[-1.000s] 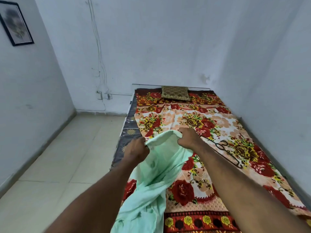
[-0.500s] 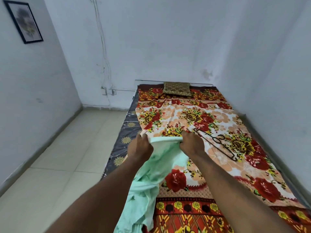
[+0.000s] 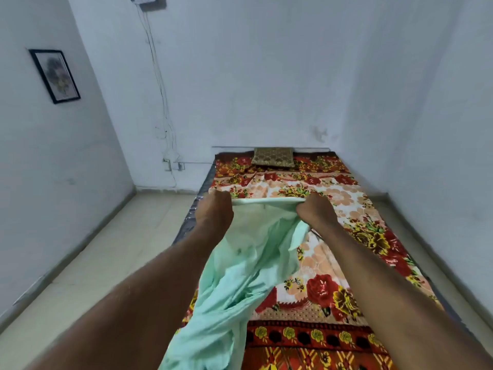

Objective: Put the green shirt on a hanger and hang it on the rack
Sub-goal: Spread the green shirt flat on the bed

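A pale green shirt [image 3: 240,279] hangs from both my fists over the bed. My left hand [image 3: 214,209] grips one end of its top edge and my right hand [image 3: 316,210] grips the other, so the edge is stretched taut between them. The rest of the cloth drapes down in folds onto the flowered bedspread [image 3: 354,228]. The dark hanger is almost wholly hidden behind my right wrist and the shirt; only a thin dark sliver [image 3: 314,232] shows. No rack is in view.
The bed fills the right half of the room against the right wall, with a small brown cushion [image 3: 273,157] at its head. Tiled floor [image 3: 101,249] lies to the left. A framed picture [image 3: 54,75] hangs on the left wall; cables run down the far wall.
Both hands have lifted the shirt and drawn apart, pulling its top edge straight. The hanger, plain on the bedspread before, is now covered by my right arm and the shirt.
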